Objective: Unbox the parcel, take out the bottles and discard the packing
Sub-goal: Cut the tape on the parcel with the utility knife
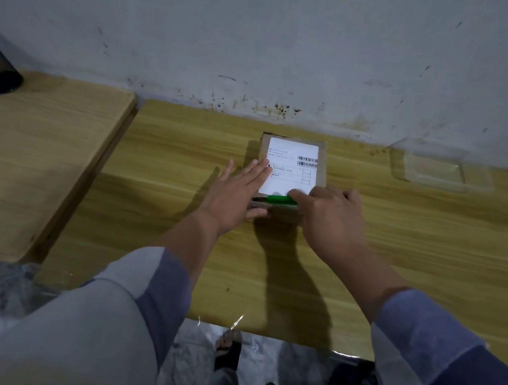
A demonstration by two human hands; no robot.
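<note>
Both sleeves (142, 290) reach out. Left hand (233, 194) lies open and flat, steadying the parcel (293, 165) on the table (416, 246). Right hand (330, 218) grips a green cutter (279, 199), probably for tape.

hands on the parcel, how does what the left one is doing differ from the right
The left hand lies flat and open, fingers spread, palm pressing the left side of the cardboard parcel; the right hand is curled. The left hand holds nothing; the right hand grips a green-handled cutter, laid along the parcel's near edge. The left hand's fingertips reach the white shipping label; the right hand stays at the near right corner. Both rest on the closed parcel.
</note>
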